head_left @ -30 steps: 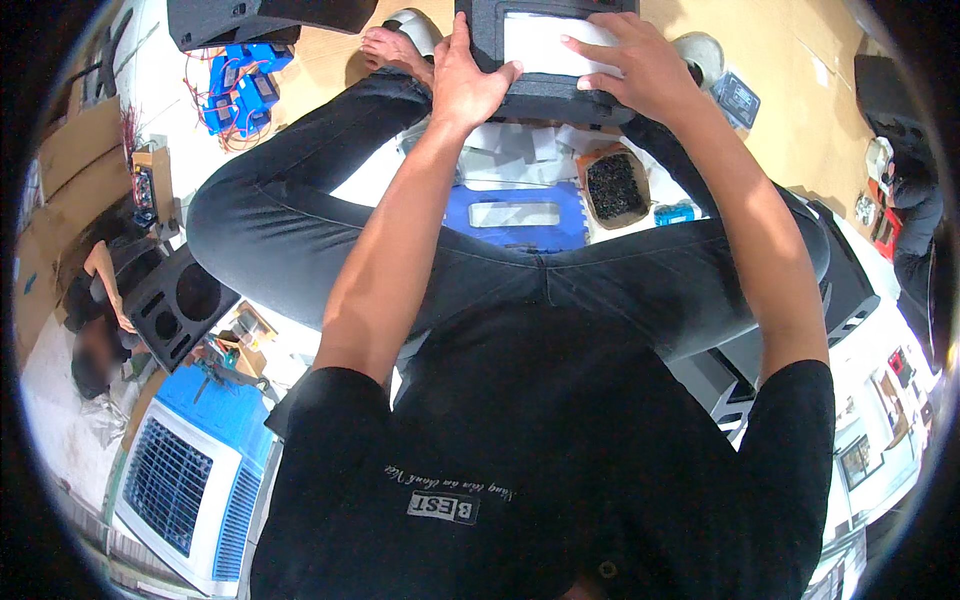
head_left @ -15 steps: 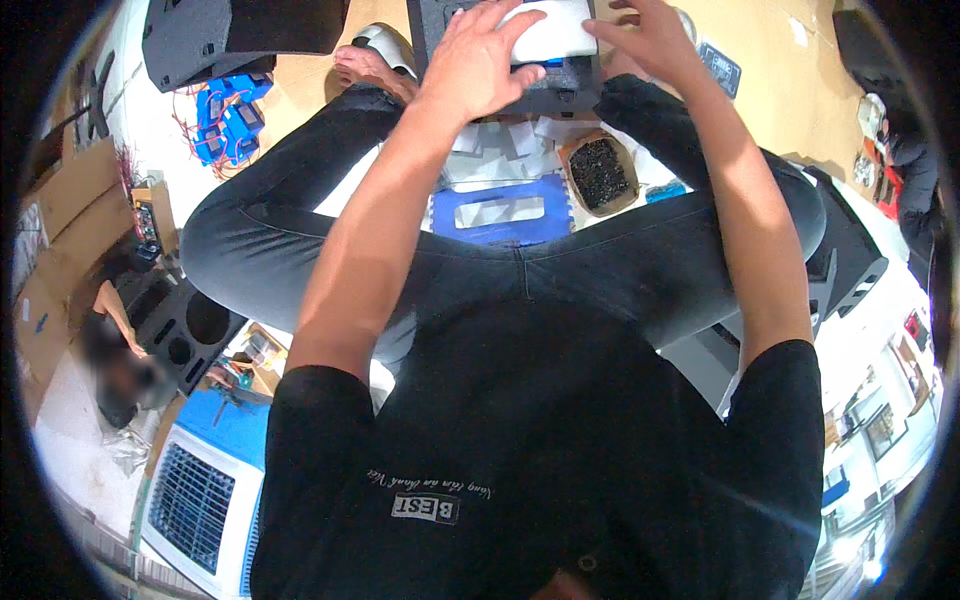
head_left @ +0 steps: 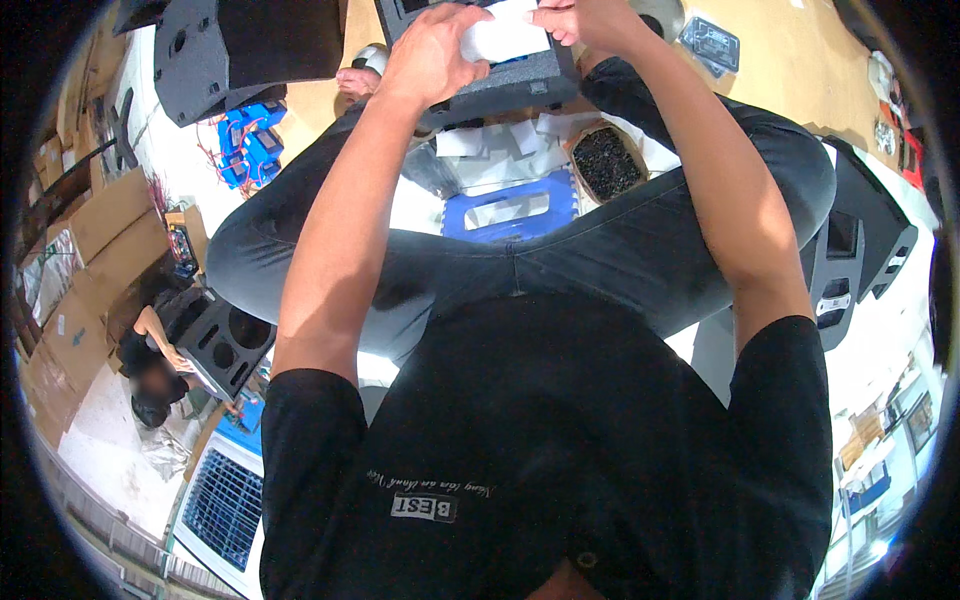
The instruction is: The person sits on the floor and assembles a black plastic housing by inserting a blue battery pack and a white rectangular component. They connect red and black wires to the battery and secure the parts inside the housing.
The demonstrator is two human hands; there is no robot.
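A white, flat, rounded pad [head_left: 507,36] lies over the opening of a black, rough-surfaced box [head_left: 510,88] between my feet, at the top edge of the view. A strip of blue shows under the pad. My left hand [head_left: 432,55] grips the pad's left end, thumb on the near side and fingers on the far side. With its fingertips pinched together, my right hand [head_left: 585,22] holds the pad's far right corner. The box's far part is cut off by the picture's edge.
Between my legs are a blue folding stool [head_left: 510,210], white papers [head_left: 460,142] and a carton of small black screws [head_left: 607,163]. Wired blue battery packs [head_left: 250,145] lie left, beside a black cabinet [head_left: 250,45]. A clear plastic box [head_left: 710,45] sits right. Another person [head_left: 155,365] handles a black panel.
My right fingers have closed on the pad's corner; before, they were spread beside it. The pad, box and both hands appear shifted up and left as the view moved.
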